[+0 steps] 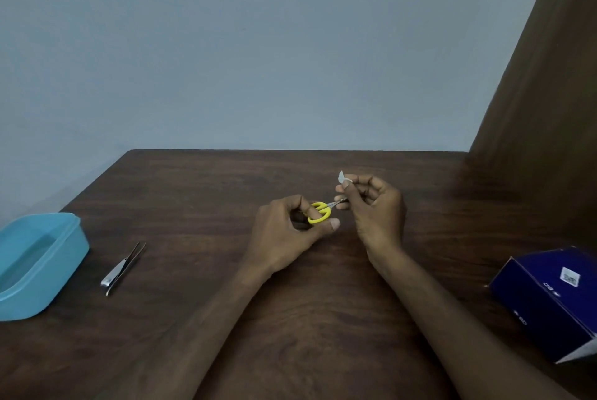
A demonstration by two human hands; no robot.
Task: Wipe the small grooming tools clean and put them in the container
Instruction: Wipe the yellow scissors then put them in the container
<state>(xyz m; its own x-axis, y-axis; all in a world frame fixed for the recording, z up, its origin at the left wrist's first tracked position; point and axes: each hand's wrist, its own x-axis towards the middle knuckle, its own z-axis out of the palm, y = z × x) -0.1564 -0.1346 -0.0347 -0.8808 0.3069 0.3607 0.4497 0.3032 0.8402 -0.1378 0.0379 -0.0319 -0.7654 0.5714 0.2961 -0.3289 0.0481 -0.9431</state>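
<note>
my left hand point(290, 231) grips the yellow-handled scissors point(323, 210) by the loops, above the middle of the dark wooden table point(226, 180). my right hand point(374, 206) pinches a small white wipe point(341, 176) against the blade tips; those fingers hide the tips. well to the left lie a nail clipper point(113, 273) and tweezers point(127, 265), touching side by side, near the open blue container point(69, 251) at the table's left edge. a dark blue box point(549, 299) sits far right.
</note>
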